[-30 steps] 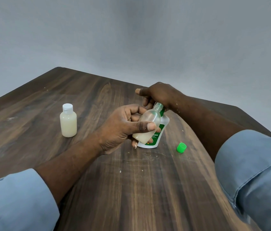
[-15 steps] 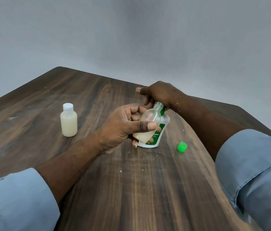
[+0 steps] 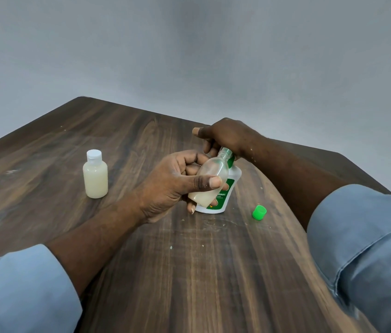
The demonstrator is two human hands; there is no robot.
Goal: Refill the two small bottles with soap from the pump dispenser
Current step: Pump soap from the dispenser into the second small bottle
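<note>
My left hand (image 3: 175,181) grips a small clear bottle (image 3: 211,176), tilted with its open neck up and to the right; cloudy soap fills its lower part. Right behind it stands the white pump dispenser (image 3: 231,186) with a green label. My right hand (image 3: 225,138) sits on top of the dispenser with fingers curled over its head; the pump itself is hidden. The small bottle's neck lies just under that hand. A second small bottle (image 3: 95,175), full of pale soap and closed with a white cap, stands upright to the left.
A loose green cap (image 3: 259,212) lies on the wooden table (image 3: 189,272) right of the dispenser. The table's far edges run close behind the hands, with a grey wall beyond. My blue sleeves cover both lower corners.
Almost nothing differs; both hands keep their hold, and the tilted bottle stays at the dispenser's head.
</note>
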